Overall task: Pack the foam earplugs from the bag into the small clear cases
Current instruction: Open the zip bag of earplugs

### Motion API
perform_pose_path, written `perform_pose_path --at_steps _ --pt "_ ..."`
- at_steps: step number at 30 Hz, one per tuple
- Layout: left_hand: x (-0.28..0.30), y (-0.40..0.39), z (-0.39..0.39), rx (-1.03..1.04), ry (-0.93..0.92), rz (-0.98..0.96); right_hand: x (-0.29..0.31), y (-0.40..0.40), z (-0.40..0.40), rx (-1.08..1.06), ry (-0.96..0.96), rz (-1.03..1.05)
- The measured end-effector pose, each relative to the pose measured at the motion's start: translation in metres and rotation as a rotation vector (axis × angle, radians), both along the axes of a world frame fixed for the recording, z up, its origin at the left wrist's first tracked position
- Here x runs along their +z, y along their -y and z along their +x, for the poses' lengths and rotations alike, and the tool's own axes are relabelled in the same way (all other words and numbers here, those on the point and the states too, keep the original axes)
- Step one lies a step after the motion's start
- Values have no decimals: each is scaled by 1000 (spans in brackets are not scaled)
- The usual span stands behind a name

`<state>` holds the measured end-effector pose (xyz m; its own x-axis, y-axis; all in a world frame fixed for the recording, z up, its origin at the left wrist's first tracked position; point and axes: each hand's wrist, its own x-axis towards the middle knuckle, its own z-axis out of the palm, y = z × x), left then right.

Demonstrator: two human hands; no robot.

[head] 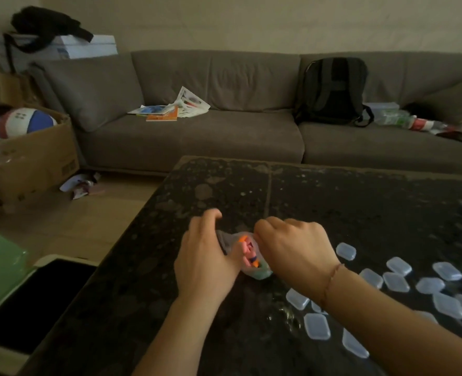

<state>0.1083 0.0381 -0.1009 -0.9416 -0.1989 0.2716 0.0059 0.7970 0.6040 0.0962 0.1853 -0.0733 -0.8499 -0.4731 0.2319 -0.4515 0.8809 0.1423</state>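
Plainly, the stage: packing looks not yet begun; both hands are at the bag, seemingly working its mouth open.
Bag: a small clear plastic bag (251,256) of foam earplugs (247,251), pink, orange and blue, lies low in the middle of the frame on the dark stone table (332,202).
Left hand: the left hand (205,256) curls round the bag's left edge, thumb side against the film.
Right hand: the right hand (294,253) pinches the bag's right edge; its fingertips are hidden.
Cases: small clear cases (397,280) lie scattered at lower right, all apparently shut.
Handling: the film is likely thin, slack and slippery, so grip the rim on each side. Earplugs should be light and squashy, apt to roll; pinch each at mid-body. Cases probably light and skittery.
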Motion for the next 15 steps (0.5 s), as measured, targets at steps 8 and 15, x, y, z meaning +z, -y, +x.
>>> perform_pose_path --at_steps 8,15 --pt "6 13 10 1 -26 -112 -3 5 18 -161 93 -46" --pt "2 45 11 -237 10 56 4 -4 8 -430 524 -393"
